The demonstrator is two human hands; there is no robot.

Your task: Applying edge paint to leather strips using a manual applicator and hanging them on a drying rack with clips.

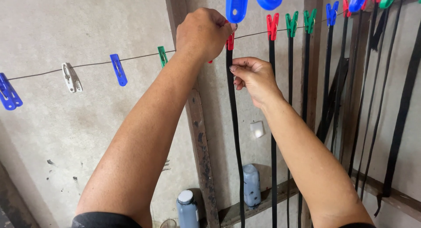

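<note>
— From the head camera, what are the hands on?

— The left hand (202, 34) is raised to the thin dark wire line (87, 64) and closed around a red plastic clothes peg (230, 42); only the peg's lower end shows below the fingers. The right hand (254, 77) sits just below and to the right of it, thumb and fingertips pinched on the top of a long narrow black strip (235, 131), right under that peg.

— So where is the strip?

— It hangs straight down from the peg in front of the pale plaster wall (66, 136), just beside an upright weathered wooden post (201, 140). Whether the peg has already bitten onto it I cannot tell; the left fingers cover the jaws.

— And along the line?

— To the left, well apart, bare pegs: a green one (162, 56), a blue one (118, 69), a white one (71, 77) and another blue (8, 93) at the edge. To the right, a red peg (272, 26), two green pegs (292, 24) and a blue peg (331, 13), each holding its own black strip, with more strips (386, 101) hanging beyond.

— Anything lower down?

— Two grey plastic bottles: one with a white cap (187, 209) at the foot of the post, another (251, 185) on a slanting wooden ledge (263, 199).
</note>
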